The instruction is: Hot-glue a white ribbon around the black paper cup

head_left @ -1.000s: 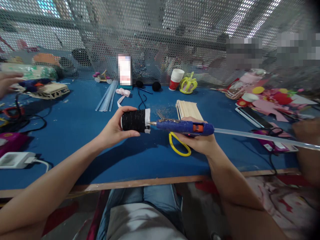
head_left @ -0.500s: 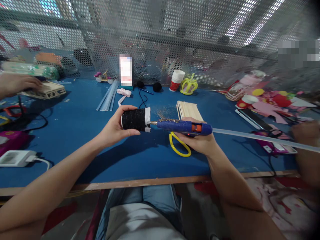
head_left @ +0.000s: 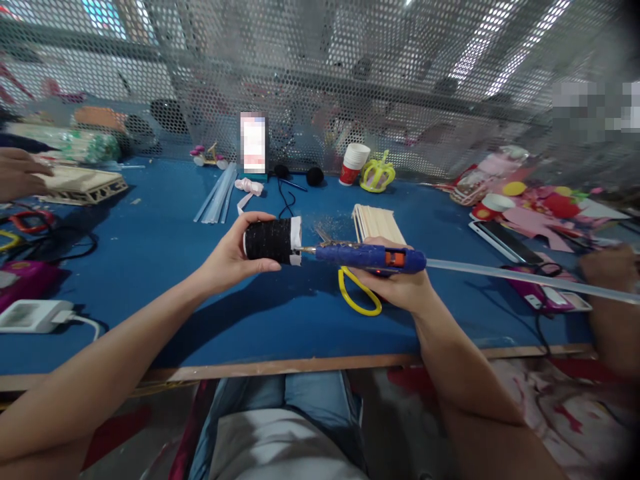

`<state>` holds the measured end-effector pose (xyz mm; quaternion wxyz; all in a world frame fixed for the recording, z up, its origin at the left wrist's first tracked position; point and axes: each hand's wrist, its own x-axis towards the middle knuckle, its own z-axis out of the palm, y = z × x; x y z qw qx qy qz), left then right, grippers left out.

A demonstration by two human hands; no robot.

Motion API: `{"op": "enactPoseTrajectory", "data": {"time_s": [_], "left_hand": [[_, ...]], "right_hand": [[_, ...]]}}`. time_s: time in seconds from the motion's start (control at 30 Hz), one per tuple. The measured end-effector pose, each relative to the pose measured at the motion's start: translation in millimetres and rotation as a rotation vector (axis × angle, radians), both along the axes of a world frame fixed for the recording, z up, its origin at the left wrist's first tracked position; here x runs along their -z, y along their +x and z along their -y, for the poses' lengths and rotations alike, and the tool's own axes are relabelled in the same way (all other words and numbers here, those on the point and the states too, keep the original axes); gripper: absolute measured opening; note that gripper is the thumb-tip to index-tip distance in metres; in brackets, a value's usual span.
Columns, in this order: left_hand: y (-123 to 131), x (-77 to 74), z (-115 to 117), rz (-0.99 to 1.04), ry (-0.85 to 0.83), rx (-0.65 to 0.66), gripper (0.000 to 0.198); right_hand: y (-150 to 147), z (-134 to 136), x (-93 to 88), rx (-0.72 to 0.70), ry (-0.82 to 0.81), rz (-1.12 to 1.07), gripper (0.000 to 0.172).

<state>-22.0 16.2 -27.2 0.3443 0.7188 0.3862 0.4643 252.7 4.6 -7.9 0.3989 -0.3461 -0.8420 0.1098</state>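
My left hand (head_left: 240,250) is wrapped round a cup (head_left: 269,241) covered in black cord, lying sideways in the air with a white band bare at its right end. In my right hand (head_left: 400,283) is a blue glue gun (head_left: 363,256), its metal tip at the white band. A long clear glue stick (head_left: 500,272) runs out of the gun's back to the right. Yellow scissors handles (head_left: 361,293) show on the table below the gun. Behind my right hand lies a bundle of wooden sticks (head_left: 379,223), partly hidden.
Along the back stand a phone (head_left: 253,143), paper cups (head_left: 354,163) and a yellow crown-shaped craft (head_left: 378,175). Spare glue sticks (head_left: 219,193) lie at left of centre. Another person's hand (head_left: 20,175) rests by a stick-built model (head_left: 85,183); a white power strip (head_left: 35,316) is at front left.
The cup and glue gun stay almost where they were, with the tip still at the white band. At the far left the other person's hand has drawn back leftward from the stick-built model.
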Motion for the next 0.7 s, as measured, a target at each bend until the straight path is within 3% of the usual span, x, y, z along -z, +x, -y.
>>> {"op": "enactPoseTrajectory", "data": {"time_s": [0.3,0.7], "left_hand": [[0.7,-0.8,0.9,0.056,-0.056,0.041,0.066],[0.0,0.1,-0.5,0.093,-0.129,0.074,0.063]], "right_hand": [[-2.1,-0.2,0.5,-0.061,-0.101,-0.024,0.008],[-4.3,0.1,0.9,-0.03,-0.137,-0.068,0.008]]}}
